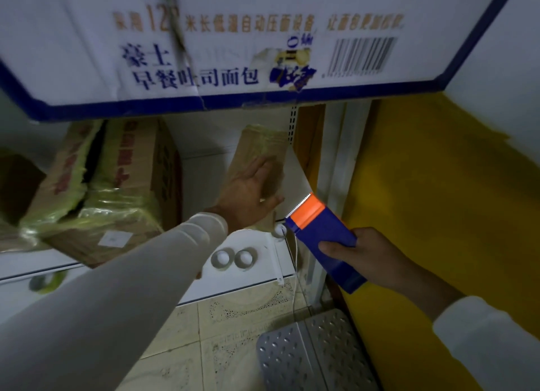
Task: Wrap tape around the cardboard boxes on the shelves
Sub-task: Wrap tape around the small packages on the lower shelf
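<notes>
Left hand: my left hand (253,187) lies flat on the side of the small brown box (260,160), fingers straight, pressing on it.
Right hand: my right hand (361,255) is wrapped around the blue tape cutter (321,238) and holds it tight.
Tape cutter: it is blue with an orange front and little metal teeth. It points up at the small brown box.
Tape: a strip of see-through tape (295,174) runs from the teeth up to the right edge of the small brown box.
Small brown box: it stands on the lower shelf (263,269), near the metal post (293,122) at the back. Its top part already looks shiny with tape.
Big brown box: it (117,186) sits on the same shelf, to the left, with greenish shiny wrap around it and red letters on it.
White box: a big white box (233,40) with blue edges and blue letters sits on the shelf above, close to my head.
Tape rolls: two rolls (233,259) lie side by side on the lower shelf, under my left arm. Another roll (46,282) lies further left.
Floor: pale tiles (233,317), with a grey metal step (315,352) full of holes.
Right side: a yellow wall (438,200).
</notes>
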Tool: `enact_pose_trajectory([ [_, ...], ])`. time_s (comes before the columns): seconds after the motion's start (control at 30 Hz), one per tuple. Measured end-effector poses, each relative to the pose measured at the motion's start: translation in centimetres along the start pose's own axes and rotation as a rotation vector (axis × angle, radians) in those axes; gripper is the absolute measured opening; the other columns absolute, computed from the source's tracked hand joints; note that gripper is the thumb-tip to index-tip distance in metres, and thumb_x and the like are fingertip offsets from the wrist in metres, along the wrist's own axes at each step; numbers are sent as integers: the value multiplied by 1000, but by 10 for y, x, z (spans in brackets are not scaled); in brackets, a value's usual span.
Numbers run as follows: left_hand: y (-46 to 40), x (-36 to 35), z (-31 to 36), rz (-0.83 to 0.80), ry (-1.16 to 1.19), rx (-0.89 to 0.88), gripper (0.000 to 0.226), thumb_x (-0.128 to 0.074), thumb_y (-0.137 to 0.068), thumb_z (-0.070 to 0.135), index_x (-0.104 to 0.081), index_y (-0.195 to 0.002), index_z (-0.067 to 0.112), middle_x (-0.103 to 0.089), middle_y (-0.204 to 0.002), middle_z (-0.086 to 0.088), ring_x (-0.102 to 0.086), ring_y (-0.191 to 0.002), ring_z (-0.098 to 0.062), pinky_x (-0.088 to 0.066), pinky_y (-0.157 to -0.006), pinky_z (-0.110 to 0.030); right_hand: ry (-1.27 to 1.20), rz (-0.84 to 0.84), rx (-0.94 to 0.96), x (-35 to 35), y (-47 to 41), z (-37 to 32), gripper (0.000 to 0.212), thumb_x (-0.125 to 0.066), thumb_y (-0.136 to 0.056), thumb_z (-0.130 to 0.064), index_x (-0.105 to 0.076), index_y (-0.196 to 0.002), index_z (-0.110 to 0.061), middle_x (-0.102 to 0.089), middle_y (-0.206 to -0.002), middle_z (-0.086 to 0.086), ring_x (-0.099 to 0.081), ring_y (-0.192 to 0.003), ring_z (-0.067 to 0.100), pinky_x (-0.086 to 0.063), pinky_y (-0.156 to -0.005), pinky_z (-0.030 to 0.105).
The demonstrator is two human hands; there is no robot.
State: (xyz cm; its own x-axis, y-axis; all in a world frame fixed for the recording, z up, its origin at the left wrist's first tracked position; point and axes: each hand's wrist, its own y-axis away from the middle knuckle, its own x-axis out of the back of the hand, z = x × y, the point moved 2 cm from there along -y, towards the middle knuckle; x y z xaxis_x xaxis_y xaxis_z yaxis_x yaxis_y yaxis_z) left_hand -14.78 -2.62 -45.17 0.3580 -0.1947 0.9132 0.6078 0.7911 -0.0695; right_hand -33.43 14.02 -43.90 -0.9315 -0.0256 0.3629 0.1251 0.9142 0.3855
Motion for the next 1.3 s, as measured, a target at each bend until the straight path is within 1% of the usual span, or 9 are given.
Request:
enact_pose_trajectory([
  [0.37,109,92,-54,151,-312,-8,65,-54,-89,47,-40,-142,11,-25,-156,-12,-18,-145,-27,-15,-119,-40,12,-19,16,-64,17,-58,19,-70,-84,-37,-70,-88,-19,-74,-75,-1,-69,-72,16,-45,-62,25],
  [0.5,147,125,-102,211,-418,84,73,-50,-89,56,-32,-147,15,-22,-157,-9,-18,-145,-27,-9,-117,-40,59,-4,31,-105,22,-82,21,-71,-83,-40,-70,-85,-19,-73,-76,2,-70,-74,21,-47,-66,28],
  [0.63,170,132,-146,111,-392,174,78,-43,-88,66,-17,-151,27,-11,-160,-4,-7,-147,-27,-1,-118,-43,69,-4,50,-139,32,-108,20,-71,-84,-38,-70,-89,-19,-74,-75,-1,-70,-73,18,-47,-64,26],
  [0.73,186,130,-173,19,-324,180,67,-54,-91,46,-23,-149,32,-9,-161,-4,-7,-147,-30,-11,-119,-47,60,4,82,-159,38,-124,15,-70,-86,-36,-69,-89,-21,-74,-78,-3,-70,-73,16,-48,-66,27],
  [0.87,199,141,-198,124,-336,-106,44,-69,-82,18,-61,-126,19,-52,-137,-16,-53,-120,-45,-41,-97,-58,71,10,62,-178,41,-135,16,-70,-85,-36,-68,-92,-22,-75,-82,-2,-71,-75,16,-52,-69,29],
  [0.97,211,149,-223,65,-366,-356,45,-32,-99,40,-61,-127,19,-51,-139,-12,-48,-126,-35,-35,-107,-44,48,15,50,-187,44,-140,15,-69,-85,-34,-67,-94,-22,-74,-76,-7,-71,-69,9,-50,-62,23],
  [1.03,212,156,-239,34,-383,-407,48,-29,-98,42,-57,-131,20,-46,-145,-8,-42,-132,-29,-25,-112,-41,36,9,41,-193,46,-141,12,-68,-87,-31,-65,-93,-21,-72,-69,-14,-68,-62,2,-46,-55,15],
  [1.2,191,192,-218,-45,-160,-72,66,-21,-80,56,-65,-114,19,-63,-124,-14,-60,-110,-35,-44,-97,-43,59,16,9,-204,53,-141,10,-68,-87,-31,-67,-85,-22,-72,-67,-12,-67,-69,14,-46,-65,26],
  [1.3,186,181,-197,-155,-63,168,90,-14,-70,91,-25,-142,38,-35,-149,-6,-41,-131,-34,-34,-106,-55,52,5,-2,-206,54,-139,17,-69,-85,-35,-70,-84,-19,-73,-76,6,-68,-77,30,-51,-75,41],
])
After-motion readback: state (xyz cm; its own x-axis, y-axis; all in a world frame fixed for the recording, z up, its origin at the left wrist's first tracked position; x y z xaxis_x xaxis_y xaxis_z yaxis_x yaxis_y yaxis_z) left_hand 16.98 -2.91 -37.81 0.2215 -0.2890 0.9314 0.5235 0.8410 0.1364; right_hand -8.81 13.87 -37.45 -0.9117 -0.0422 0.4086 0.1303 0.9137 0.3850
